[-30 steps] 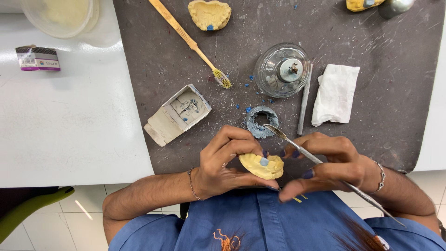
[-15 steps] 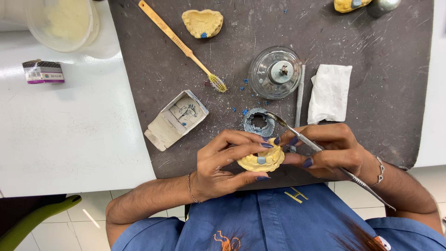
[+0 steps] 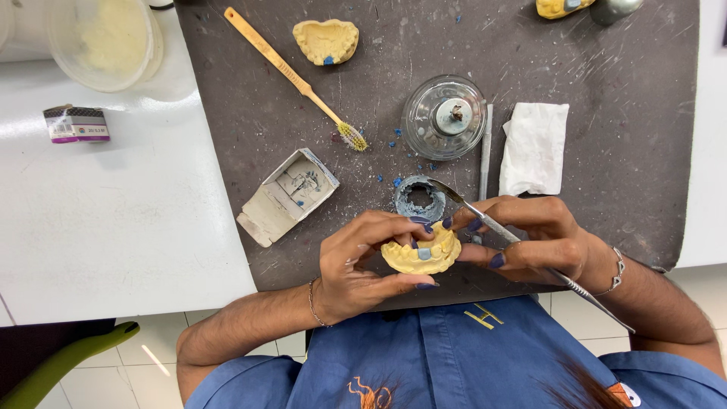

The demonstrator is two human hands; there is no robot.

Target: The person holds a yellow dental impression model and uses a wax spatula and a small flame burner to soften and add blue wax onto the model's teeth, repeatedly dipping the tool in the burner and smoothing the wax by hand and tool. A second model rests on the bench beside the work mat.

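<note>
Left hand (image 3: 356,261) grips yellow tooth mould (image 3: 421,253) (near surface's front edge); right hand (image 3: 541,238) pinches metal tool (image 3: 485,220).

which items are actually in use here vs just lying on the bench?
In use:
- yellow dental cast, held in left hand
- metal spatula, gripped in right hand
- small tin of blue wax, under the spatula tip

Lying about:
- toothbrush
- glass burner
- folded tissue
- open cardboard box
- second cast
- plastic tub
</note>
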